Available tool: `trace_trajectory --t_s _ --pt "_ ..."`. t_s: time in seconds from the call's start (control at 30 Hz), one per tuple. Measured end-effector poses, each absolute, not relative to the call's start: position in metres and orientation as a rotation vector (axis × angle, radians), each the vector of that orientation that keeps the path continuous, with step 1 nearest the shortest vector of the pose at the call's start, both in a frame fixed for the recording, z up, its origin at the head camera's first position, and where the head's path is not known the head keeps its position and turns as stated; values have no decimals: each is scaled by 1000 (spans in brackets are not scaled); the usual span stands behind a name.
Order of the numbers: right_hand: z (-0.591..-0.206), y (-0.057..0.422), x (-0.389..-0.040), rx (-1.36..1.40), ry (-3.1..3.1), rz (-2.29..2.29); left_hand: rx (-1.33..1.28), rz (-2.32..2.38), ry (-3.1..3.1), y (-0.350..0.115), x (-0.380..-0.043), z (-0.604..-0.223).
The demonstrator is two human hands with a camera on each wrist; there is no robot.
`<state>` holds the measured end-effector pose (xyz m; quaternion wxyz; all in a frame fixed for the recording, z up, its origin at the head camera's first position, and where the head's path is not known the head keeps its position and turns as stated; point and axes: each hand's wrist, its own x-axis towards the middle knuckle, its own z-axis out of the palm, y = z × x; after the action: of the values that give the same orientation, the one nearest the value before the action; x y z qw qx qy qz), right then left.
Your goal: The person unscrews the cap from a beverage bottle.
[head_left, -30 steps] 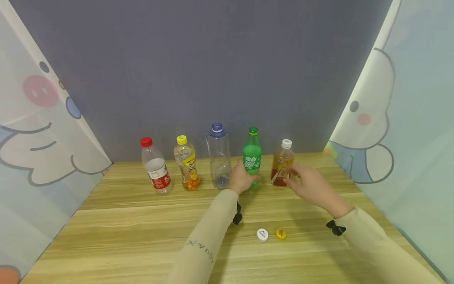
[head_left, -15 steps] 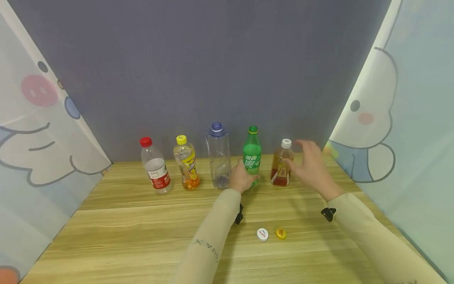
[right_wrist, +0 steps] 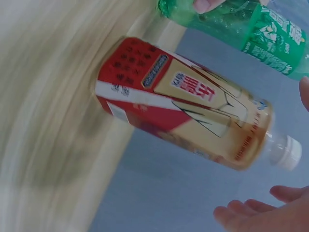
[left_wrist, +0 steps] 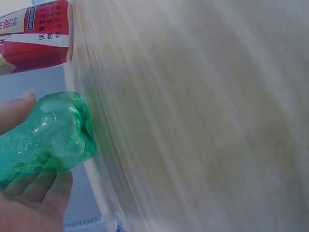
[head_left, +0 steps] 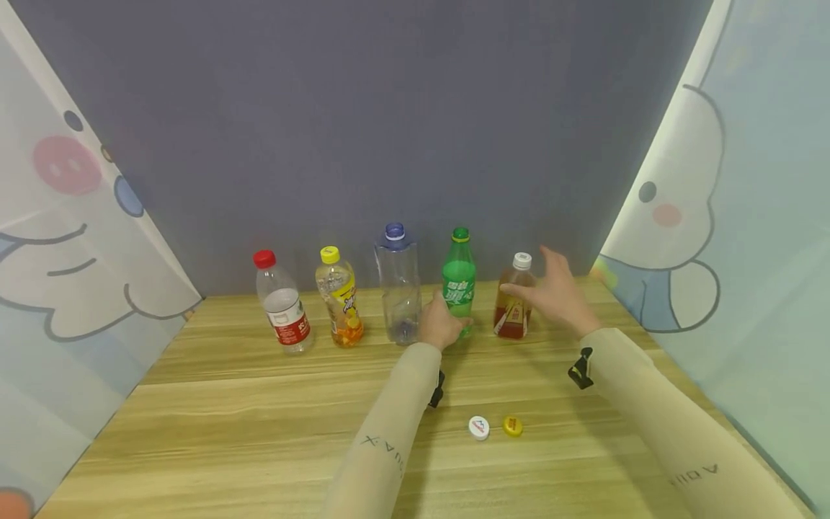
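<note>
A green soda bottle stands upright with a yellow-green ring below its bare mouth. My left hand holds it low down, thumb on one side and fingers on the other. To its right stands a bottle of brown drink with a white cap and a red and gold label. My right hand is beside that bottle, thumb and fingers spread apart. In the right wrist view, the fingers show a gap to the bottle's side near the cap.
A tall clear bottle, a yellow-capped bottle and a red-capped bottle stand to the left in the row. White and yellow bottle caps lie nearer on the wooden table. A dark panel rises behind.
My right hand has moved up and leftward, from the front of the brown drink bottle to its right side near the cap, fingers spreading wider. My left hand stays at the green bottle.
</note>
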<state>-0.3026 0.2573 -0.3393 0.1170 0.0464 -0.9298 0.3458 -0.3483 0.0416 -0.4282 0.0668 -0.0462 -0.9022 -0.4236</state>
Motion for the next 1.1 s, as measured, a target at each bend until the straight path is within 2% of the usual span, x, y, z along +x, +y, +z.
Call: trace_trajectory --t_s 0.6,1.1 --pt "-361 254 -325 87 -2756 1225 -102 -1251 -2757 40 -347 -427" --pt "-361 256 -325 70 -2774 1092 -43 -1201 -2773 49 -345 -430"
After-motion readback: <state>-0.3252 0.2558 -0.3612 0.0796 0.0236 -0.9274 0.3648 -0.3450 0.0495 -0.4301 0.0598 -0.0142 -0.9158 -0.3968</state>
